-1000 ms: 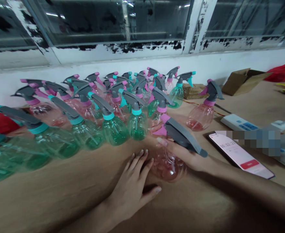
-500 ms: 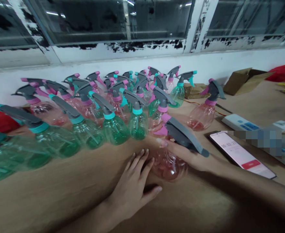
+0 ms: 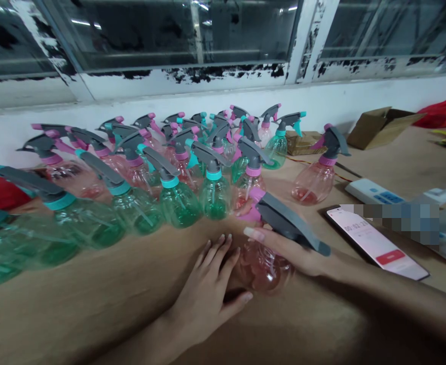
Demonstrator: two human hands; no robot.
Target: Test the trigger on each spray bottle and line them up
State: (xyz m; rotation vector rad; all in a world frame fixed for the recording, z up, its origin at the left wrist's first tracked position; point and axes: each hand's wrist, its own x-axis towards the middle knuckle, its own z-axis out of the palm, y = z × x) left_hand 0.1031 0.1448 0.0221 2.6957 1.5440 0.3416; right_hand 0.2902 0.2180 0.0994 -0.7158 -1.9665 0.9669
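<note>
My right hand (image 3: 284,246) is wrapped around the neck of a pink spray bottle (image 3: 263,276), its fingers near the pink trigger. The bottle's grey spray head (image 3: 289,215) points away to the upper left. Flat on the table lies my left hand (image 3: 208,289), fingers spread, just left of that bottle's body. Beyond my hands stand a green spray bottle (image 3: 215,195) with a turquoise collar and a pink spray bottle (image 3: 249,183). Another pink spray bottle (image 3: 314,177) stands apart to the right.
Several more green and pink spray bottles (image 3: 135,210) stand in rows at left and behind. To the right lie a phone (image 3: 378,243) with a timer on screen and a white power strip (image 3: 375,191). An open cardboard box (image 3: 378,129) sits by the wall.
The pink spray bottle in my right hand has shifted slightly down towards me. My left hand has stayed flat in place.
</note>
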